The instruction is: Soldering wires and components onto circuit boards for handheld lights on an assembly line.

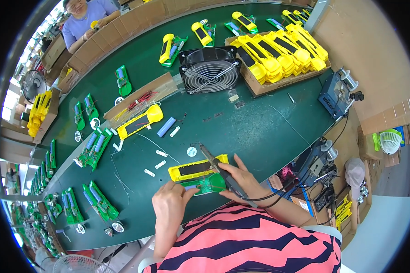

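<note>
My left hand (168, 200) pinches the left end of a green plastic casing (212, 184), close to a blue cylindrical battery (191, 187) in it. A yellow casing with a dark panel (193, 170) lies just beyond, along the green one's far edge. In my right hand (245, 178) is a soldering iron (232, 183), its tip slanting up and left over the right part of the yellow casing. Some fingers of the right hand also reach the green casing's right end. A small white disc (192, 151) rests beyond the tip.
A fan (209, 76) stands beside a carton of yellow casings (249, 84). Another yellow casing (139, 124), a loose battery (166, 127) and several white strips lie left. Green assemblies (100, 200) line the left side. A blue soldering station (333, 95) stands right. A person (84, 25) sits opposite.
</note>
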`<state>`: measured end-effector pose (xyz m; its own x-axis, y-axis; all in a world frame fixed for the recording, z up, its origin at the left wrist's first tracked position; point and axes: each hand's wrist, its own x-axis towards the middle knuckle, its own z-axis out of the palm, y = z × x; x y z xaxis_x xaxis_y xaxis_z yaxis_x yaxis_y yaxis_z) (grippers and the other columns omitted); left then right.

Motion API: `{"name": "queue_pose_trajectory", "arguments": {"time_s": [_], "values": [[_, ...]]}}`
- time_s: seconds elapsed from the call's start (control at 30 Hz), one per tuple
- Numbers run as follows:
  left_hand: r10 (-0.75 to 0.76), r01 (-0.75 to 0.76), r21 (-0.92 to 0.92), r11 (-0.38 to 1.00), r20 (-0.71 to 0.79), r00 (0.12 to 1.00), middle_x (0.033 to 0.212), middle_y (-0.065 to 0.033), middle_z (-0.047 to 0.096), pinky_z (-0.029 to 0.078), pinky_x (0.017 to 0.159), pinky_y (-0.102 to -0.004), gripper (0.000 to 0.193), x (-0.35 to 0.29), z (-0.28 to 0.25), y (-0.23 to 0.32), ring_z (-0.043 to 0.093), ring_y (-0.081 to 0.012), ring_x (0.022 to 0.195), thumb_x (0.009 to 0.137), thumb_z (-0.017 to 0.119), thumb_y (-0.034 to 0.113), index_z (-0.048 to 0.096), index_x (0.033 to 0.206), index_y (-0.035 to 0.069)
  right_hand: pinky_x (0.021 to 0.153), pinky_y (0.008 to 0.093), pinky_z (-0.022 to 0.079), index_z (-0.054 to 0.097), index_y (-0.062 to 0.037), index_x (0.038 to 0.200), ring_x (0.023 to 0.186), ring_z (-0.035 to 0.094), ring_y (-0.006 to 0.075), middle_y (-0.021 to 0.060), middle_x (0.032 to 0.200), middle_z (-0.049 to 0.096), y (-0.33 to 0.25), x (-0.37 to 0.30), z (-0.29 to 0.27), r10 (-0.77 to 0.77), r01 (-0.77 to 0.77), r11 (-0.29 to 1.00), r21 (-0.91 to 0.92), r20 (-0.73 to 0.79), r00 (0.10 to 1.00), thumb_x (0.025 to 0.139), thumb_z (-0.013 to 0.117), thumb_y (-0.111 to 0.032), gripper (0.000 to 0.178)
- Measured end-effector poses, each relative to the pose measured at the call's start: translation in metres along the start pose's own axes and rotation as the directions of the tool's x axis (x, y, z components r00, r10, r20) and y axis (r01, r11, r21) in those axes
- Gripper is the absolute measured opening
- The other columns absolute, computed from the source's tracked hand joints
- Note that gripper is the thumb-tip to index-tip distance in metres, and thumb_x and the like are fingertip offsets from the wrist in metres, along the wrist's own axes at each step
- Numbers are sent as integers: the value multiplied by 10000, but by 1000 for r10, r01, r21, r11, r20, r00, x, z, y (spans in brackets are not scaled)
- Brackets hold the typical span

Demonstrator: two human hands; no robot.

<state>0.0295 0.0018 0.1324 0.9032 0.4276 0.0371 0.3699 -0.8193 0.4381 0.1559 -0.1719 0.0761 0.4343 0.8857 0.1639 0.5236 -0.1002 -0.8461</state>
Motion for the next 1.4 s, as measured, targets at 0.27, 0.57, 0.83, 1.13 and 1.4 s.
{"name": "queue_pose_trajectory", "arguments": {"time_s": [0.27, 0.57, 0.83, 1.13, 1.4], "values": [[44, -122, -255, 959, -290, 956, 708, -56, 581, 435, 551, -315, 237, -10, 61, 11, 551, -214, 647, 630, 671, 0, 631, 858, 52, 1021, 550, 130, 278, -73, 1255, 963, 546, 299, 136, 1031, 553, 13, 17, -12, 3, 0, 999, -46, 71, 997, 633, 704, -113, 755], [185, -292, -278, 915, -354, 917, 800, -52, 572, 430, 597, -305, 192, -9, 70, 3, 528, -217, 689, 600, 693, 22, 632, 778, 56, 1037, 469, 190, 517, -41, 1019, 766, 621, 205, 60, 872, 641, -1, -4, -10, 179, -152, 976, 156, -179, 967, 691, 673, -114, 371], [-64, -31, -416, 909, -212, 975, 878, -90, 534, 433, 539, -295, 119, -10, 56, 3, 528, -217, 702, 600, 658, -47, 596, 680, 15, 1005, 472, 234, 549, -29, 874, 593, 600, 120, 35, 636, 613, -6, -33, 2, 109, 40, 961, 273, -507, 855, 744, 583, -39, 135], [-67, -3, -383, 924, -170, 983, 856, -102, 532, 454, 595, -311, 115, -7, 56, 5, 551, -240, 749, 577, 645, -56, 572, 644, 3, 1029, 461, 231, 493, 0, 921, 555, 607, 111, 42, 625, 585, 2, -39, 17, 263, -72, 906, 416, -421, 868, 749, 537, 25, 179], [-71, 1, -390, 921, -165, 984, 846, -106, 531, 456, 626, -325, 116, -6, 56, 4, 550, -256, 752, 568, 633, -62, 554, 628, -1, 1047, 457, 174, 503, -3, 933, 573, 596, 101, 37, 643, 580, 4, -39, 20, 255, -55, 890, 452, -396, 882, 754, 551, 25, 187]]}}
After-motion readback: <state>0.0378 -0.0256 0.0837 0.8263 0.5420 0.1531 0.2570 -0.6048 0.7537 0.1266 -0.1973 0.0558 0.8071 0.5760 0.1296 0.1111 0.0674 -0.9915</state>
